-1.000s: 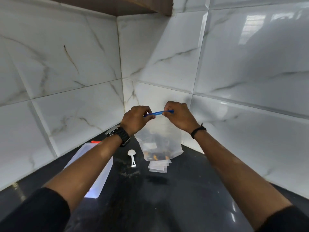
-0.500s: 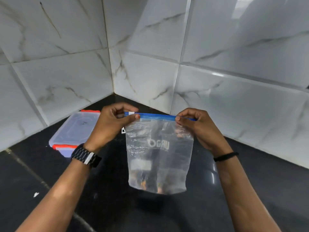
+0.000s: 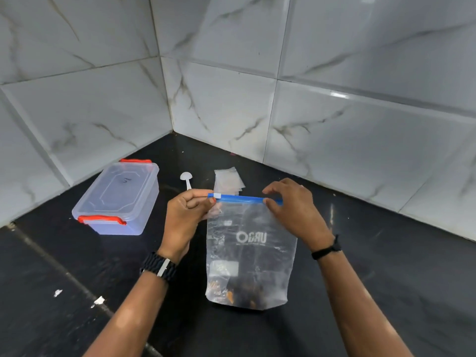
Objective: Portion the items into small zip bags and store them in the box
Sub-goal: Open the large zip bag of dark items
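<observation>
A large clear zip bag (image 3: pixel 251 256) with a blue zip strip along its top stands on the black counter, dark and orange items lying at its bottom. My left hand (image 3: pixel 186 219) pinches the left end of the strip by the white slider. My right hand (image 3: pixel 291 210) pinches the strip near its right end. Behind the bag lies a small stack of little clear zip bags (image 3: pixel 228 180). A white plastic spoon (image 3: pixel 186 178) lies beside them. The clear box (image 3: pixel 117 199) with red clasps sits to the left, its lid on.
The black counter (image 3: pixel 386 266) runs into a corner of white marble-tiled walls (image 3: pixel 334 99). A seam crosses the counter at the lower left, with small white flecks (image 3: pixel 97 301) near it.
The view has tilted down, showing the counter, spoon and small bags. The big bag has come down and now stands on the counter. Both hands still pinch its blue strip.
</observation>
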